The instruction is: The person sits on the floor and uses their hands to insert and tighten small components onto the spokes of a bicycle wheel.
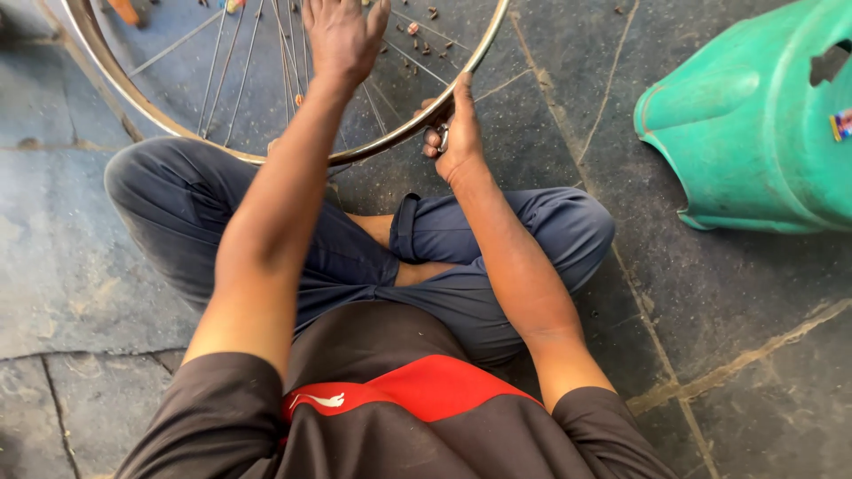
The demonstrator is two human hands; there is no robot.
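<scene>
A shiny metal bicycle wheel rim (390, 140) with thin spokes (232, 62) lies across my crossed legs at the top of the view. My left hand (342, 37) reaches over the rim and rests on the spokes inside it, fingers spread and bent down. My right hand (454, 133) grips the rim's near edge, thumb up along it, with a small metal tool pinched in the fingers. I sit cross-legged on the floor in dark blue trousers and a black and red shirt.
A green plastic stool (754, 124) lies tipped on its side at the right. Small nipples or nuts (413, 28) are scattered on the dark stone tile floor (71, 257) under the wheel. Grouted joints cross the floor.
</scene>
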